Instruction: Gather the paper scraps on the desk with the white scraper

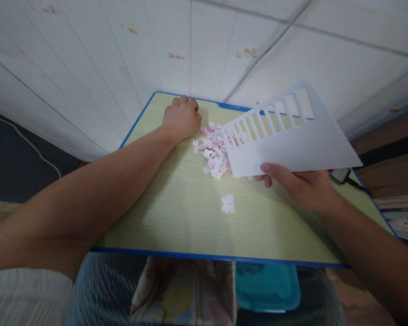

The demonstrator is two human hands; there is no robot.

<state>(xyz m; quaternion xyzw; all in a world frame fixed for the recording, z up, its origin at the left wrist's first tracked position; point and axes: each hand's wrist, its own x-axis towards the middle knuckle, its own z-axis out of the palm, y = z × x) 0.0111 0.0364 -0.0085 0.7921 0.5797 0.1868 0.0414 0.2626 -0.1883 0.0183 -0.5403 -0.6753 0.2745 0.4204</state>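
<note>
My right hand (292, 181) is closed on the lower edge of a thin white panel (285, 151) with a row of graded slots cut along its upper side. The panel stands tilted, and its left end touches a heap of torn paper scraps (216, 154), white and pinkish, covering part of it. To the left of the heap, my left hand (182, 117) rests on the tabletop near the far edge with its fingers curled under; anything inside them is hidden. Two small white paper pieces (228, 204) lie apart, nearer to me.
The small pale-green table (177, 217) has a blue rim and stands against a white plank wall (190, 50) with a grey cable (268, 50). A dark object (340, 175) lies near the right edge. Below the front edge are a teal container (268, 287) and patterned cloth (187, 290).
</note>
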